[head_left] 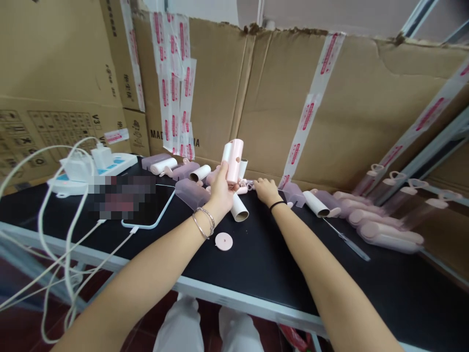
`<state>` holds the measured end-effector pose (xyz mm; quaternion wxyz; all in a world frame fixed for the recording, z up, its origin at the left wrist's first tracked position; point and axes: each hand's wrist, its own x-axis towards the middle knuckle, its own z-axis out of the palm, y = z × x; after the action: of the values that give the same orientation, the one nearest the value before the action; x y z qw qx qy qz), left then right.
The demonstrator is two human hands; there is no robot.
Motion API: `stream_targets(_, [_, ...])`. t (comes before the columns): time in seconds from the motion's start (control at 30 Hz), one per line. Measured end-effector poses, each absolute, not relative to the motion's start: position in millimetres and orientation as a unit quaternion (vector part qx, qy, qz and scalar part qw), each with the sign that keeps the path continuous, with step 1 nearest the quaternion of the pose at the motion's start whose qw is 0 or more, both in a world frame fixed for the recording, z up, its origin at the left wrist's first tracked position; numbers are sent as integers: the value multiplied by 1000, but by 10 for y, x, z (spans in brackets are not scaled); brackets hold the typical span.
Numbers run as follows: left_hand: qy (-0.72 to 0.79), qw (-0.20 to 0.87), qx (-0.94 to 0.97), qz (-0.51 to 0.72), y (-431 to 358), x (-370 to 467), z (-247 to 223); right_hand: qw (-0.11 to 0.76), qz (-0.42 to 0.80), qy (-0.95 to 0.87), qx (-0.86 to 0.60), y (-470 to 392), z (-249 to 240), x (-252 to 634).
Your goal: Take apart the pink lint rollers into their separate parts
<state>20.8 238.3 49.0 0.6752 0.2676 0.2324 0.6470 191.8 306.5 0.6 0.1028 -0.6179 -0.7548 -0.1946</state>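
My left hand point(221, 193) is closed around a pink and white cylinder point(235, 161), which looks like a lint roller body, held upright above the table. Farther right, my right hand point(266, 190) reaches to the back of the table, its fingers curled down over small parts. What lies under those fingers is hidden. Small pink parts point(242, 189) lie between the two hands. Just below my left hand rests a white paper roll point(239, 209) with a brown core. A round pink disc point(223, 241) lies flat nearer the front edge.
Translucent purple covers point(191, 193) and white rolls point(201, 172) lie along the back. At the right are several covered pink rollers point(390, 237) and a thin clear-handled tool point(348, 240). A phone point(154, 208), cables and a power strip point(120, 161) occupy the left. Cardboard point(216, 73) stands behind.
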Motion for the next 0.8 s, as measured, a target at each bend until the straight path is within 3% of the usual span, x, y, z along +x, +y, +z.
stream_targets(0.13, [227, 685, 295, 626, 2363, 265, 461, 186, -169, -746, -617, 2969, 86, 2019])
stream_targets(0.4, [231, 720, 355, 549, 2246, 334, 425, 514, -25, -638, -573, 2296, 546, 2449])
stream_targets(0.7, [244, 675, 380, 584, 2223, 361, 364, 618, 343, -570, -420, 1776, 342, 2618])
stream_targets(0.8, [249, 666, 388, 586, 2243, 345, 370, 627, 308, -561, -444, 1826, 298, 2563])
